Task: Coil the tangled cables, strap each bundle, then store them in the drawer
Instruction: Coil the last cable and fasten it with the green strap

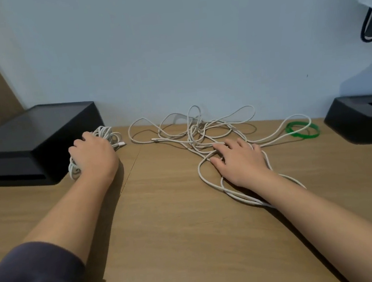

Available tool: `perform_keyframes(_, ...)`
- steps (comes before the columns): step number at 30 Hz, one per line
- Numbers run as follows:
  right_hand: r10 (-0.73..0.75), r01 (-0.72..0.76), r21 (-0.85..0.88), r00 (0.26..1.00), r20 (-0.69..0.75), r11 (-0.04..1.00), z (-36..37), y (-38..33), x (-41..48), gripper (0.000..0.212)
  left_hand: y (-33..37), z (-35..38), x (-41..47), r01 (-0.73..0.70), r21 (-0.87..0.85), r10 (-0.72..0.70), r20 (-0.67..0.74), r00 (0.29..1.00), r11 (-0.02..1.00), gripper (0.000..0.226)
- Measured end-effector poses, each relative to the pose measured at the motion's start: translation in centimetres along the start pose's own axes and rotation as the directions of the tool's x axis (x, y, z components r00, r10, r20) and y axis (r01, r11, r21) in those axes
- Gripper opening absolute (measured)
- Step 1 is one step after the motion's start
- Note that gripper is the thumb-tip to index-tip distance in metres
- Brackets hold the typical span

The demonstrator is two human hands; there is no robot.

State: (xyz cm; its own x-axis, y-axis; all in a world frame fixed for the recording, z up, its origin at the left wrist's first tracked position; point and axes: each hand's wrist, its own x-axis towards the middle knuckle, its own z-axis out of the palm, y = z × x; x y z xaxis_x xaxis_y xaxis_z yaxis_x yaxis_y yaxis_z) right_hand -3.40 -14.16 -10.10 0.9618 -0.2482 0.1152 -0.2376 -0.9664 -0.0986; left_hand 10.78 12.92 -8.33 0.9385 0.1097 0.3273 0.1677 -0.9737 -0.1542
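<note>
The coiled bundle of white cable (107, 132) lies near the back left of the light wooden table (178, 233), touching the front right corner of the black plastic drawer box (31, 143), which shows a dark slot low on its front. Your left hand (93, 154) lies on top of the bundle with its fingers curled over the loops, gripping them. A connector end pokes out to the right. I cannot see any strap on it.

Across the middle back of the table sprawls the loose tangle of white cable (193, 131), its loops running mostly left to right, with a long tail trailing toward you. Your right hand (240, 160) presses flat on it, fingers spread, holding nothing.

The green ring-shaped bands (303, 129) lie just beyond the tangle's right end, with one loop of it crossing them. They are well apart from the bundle and much nearer your right hand. If the bundle still needs strapping, I judge that the right hand should fetch one. A black plastic tray (362, 120) sits at the back right edge.

No brand, label or writing can be read on anything.
</note>
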Motion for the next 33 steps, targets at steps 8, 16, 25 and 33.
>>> perform_keyframes(8, -0.081, 0.094, 0.23, 0.994, -0.068, 0.969, -1.0, 2.3, -1.0, 0.049, 3.4, -1.9, -2.4, -0.083, 0.119, 0.096, -0.113, 0.989, 0.989, 0.041)
perform_keyframes(16, -0.083, 0.117, 0.268, 0.988, -0.134, 0.956, -2.3, 5.5, -3.6, 0.04, 7.6, -1.6, -5.0, -0.135, -0.113, 0.149, 0.121, 0.981, 0.984, 0.051)
perform_keyframes(25, -0.096, 0.118, 0.286, 0.991, -0.09, 0.951, -1.4, 5.1, -3.8, 0.041, 6.1, -0.4, -3.0, -0.066, -0.17, 0.107, 0.245, 0.964, 0.983, 0.06)
perform_keyframes(33, -0.115, 0.132, 0.333, 0.991, -0.07, 0.934, -1.9, 5.4, -3.7, 0.04, 7.9, -3.0, -5.4, -0.035, -0.235, 0.078, 0.176, 0.981, 0.971, 0.049)
